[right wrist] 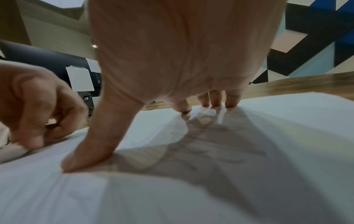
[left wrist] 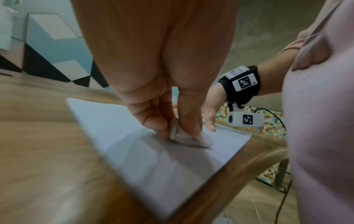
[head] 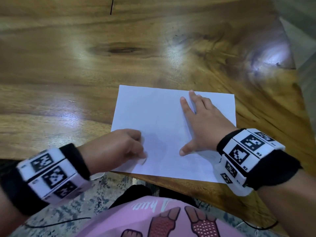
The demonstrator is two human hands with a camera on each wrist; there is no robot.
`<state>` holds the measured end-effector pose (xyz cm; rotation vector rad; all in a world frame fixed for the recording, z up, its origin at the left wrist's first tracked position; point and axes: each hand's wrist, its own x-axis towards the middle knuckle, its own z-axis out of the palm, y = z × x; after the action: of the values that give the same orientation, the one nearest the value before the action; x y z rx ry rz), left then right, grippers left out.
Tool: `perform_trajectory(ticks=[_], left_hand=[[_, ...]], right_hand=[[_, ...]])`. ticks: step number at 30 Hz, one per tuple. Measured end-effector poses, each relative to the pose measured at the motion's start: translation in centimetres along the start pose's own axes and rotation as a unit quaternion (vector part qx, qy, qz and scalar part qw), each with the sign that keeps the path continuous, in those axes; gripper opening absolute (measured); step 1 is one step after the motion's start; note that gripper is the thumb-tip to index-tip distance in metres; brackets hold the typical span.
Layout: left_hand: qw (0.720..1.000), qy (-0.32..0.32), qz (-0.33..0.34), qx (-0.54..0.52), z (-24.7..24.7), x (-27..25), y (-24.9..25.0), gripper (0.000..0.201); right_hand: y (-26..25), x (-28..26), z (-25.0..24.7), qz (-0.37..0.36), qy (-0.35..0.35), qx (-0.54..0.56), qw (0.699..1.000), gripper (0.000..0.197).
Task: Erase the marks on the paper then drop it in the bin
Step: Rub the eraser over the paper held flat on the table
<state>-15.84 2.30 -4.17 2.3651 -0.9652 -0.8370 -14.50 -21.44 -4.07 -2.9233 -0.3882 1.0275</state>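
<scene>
A white sheet of paper (head: 164, 120) lies at the near edge of the wooden table (head: 68, 69), its front edge hanging slightly over. My left hand (head: 119, 149) pinches a small white eraser (left wrist: 188, 138) between thumb and fingers and presses it on the sheet's near left part (left wrist: 134, 148); the hand is blurred. My right hand (head: 198, 124) lies flat on the sheet's right half with fingers spread, thumb (right wrist: 90, 145) and fingertips (right wrist: 216, 103) pressing the paper (right wrist: 287, 136) down. Faint pencil marks (right wrist: 220, 145) show under that palm. No bin is in view.
The table's right end (head: 290, 69) drops off to the floor. A speckled floor (head: 106, 190) and thin black cables (head: 59, 221) lie below the near edge. My pink shirt (head: 153, 218) is close to the table.
</scene>
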Motion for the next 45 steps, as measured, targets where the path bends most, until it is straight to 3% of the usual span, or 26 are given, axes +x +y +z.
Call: perform_trajectory(ticks=[2, 4, 9, 13, 19, 24, 26, 32, 41, 45], left_hand=[[1.0, -0.015, -0.021, -0.004, -0.4, -1.3, -0.8, 0.025], [1.0, -0.011, -0.025, -0.01, -0.5, -1.2, -1.0, 0.012], [0.998, 0.045, 0.009, -0.043, 0.5, 3.7, 1.9, 0.019], [0.997, 0.074, 0.02, -0.007, 1.3, 5.6, 3.1, 0.01], [0.999, -0.025, 0.036, -0.013, 2.2, 1.8, 2.5, 0.007], [0.996, 0.082, 0.017, -0.025, -0.1, 6.1, 2.8, 0.01], [0.995, 0.095, 0.013, -0.005, -0.1, 7.3, 3.1, 0.011], [0.999, -0.007, 0.044, 0.022, 2.0, 3.1, 3.3, 0.009], [1.0, 0.0, 0.01, 0.015, 2.6, 2.7, 3.1, 0.008], [0.999, -0.043, -0.013, 0.001, 0.5, 4.6, 3.1, 0.013]], right_hand=[[0.0, 0.0, 0.1, -0.001, 0.003, 0.003, 1.0, 0.14], [0.1, 0.1, 0.2, -0.003, 0.006, 0.003, 1.0, 0.14], [0.0, 0.3, 0.2, -0.006, 0.013, -0.004, 1.0, 0.142], [0.0, 0.3, 0.3, -0.007, 0.018, -0.002, 1.0, 0.143], [0.2, 0.3, 0.3, -0.011, 0.019, 0.005, 1.0, 0.143], [0.1, 0.2, 0.3, -0.014, 0.027, 0.005, 1.0, 0.141], [0.1, 0.3, 0.3, -0.015, 0.028, 0.007, 0.999, 0.142], [0.2, 0.1, 0.3, -0.02, 0.035, 0.018, 0.999, 0.141], [2.3, -0.4, 0.3, -0.002, 0.039, 0.089, 0.995, 0.137], [2.6, -0.3, 0.3, 0.002, 0.051, 0.09, 0.995, 0.135]])
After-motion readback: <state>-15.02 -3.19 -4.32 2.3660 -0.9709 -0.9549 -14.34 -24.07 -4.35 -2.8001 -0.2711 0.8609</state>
